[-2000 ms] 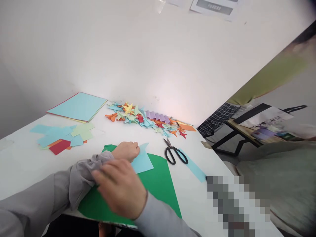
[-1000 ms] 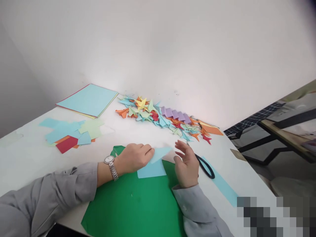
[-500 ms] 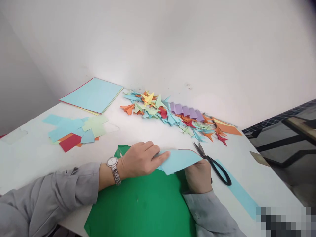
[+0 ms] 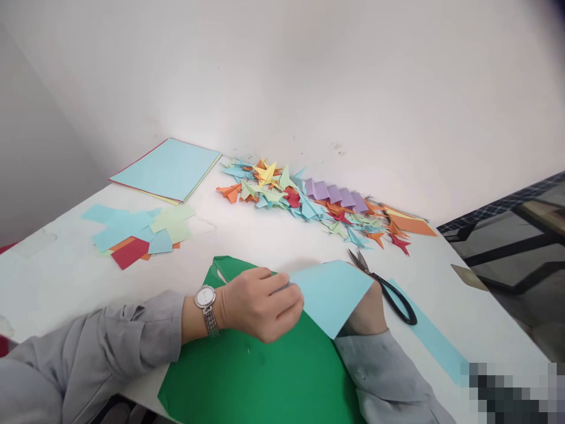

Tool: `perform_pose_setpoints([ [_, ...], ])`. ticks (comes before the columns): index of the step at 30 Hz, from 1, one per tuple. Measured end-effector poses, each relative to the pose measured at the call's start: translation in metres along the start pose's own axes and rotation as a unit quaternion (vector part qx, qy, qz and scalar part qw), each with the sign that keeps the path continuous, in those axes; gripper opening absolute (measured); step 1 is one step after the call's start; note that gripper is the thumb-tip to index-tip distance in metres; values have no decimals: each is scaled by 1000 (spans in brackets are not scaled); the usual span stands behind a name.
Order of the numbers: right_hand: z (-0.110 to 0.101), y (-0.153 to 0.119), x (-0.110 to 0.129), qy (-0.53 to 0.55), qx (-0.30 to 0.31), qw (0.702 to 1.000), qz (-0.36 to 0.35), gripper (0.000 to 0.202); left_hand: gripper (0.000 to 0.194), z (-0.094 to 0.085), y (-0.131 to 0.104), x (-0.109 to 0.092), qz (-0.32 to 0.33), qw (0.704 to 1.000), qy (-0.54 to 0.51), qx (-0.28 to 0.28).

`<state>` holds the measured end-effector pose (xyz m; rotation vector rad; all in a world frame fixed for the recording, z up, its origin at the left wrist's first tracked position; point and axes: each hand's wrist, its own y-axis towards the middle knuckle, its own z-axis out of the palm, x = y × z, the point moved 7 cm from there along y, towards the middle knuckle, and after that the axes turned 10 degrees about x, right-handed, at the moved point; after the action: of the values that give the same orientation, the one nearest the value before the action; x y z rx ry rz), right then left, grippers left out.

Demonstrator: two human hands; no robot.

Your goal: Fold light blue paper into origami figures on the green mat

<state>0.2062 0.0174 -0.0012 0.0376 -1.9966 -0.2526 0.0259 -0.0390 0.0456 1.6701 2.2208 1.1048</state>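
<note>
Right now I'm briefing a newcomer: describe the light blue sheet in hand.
On the white table, find the green sheet. Over its right side, the left hand grips the light blue sheet. Unlike the flat light blue strip to its right, it is raised.

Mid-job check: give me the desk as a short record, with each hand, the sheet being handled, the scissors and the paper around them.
left hand: fingers closed on the left end of the blue sheet
right hand: partly behind the blue sheet; fingers hidden
blue sheet: raised at the right side of the green sheet
scissors: right of the right hand, blades slightly parted
far side: colourful folded pieces
left side: loose paper pieces; sheet stack behind
</note>
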Motion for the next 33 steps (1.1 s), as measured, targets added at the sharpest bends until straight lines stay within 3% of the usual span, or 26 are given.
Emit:
perform_pose_setpoints([
  [8,7,-3,-6,212,7,967,140,20,12,-3,3,-7,46,998,-38,-15],
  [12,7,-2,-7,224,2,967,120,18,15,-3,5,-8,59,997,-52,-18],
  [18,3,-1,-6,235,-45,963,124,17,19,0,2,-17,142,984,-107,-4],
  [24,4,3,8,198,44,979,33,25,20,1,2,-18,139,984,-107,6],
  [28,4,1,9,106,93,989,39,24,20,5,1,-19,137,985,-99,29],
  [33,0,1,12,77,91,992,35,25,19,7,0,-20,136,984,-113,32],
])
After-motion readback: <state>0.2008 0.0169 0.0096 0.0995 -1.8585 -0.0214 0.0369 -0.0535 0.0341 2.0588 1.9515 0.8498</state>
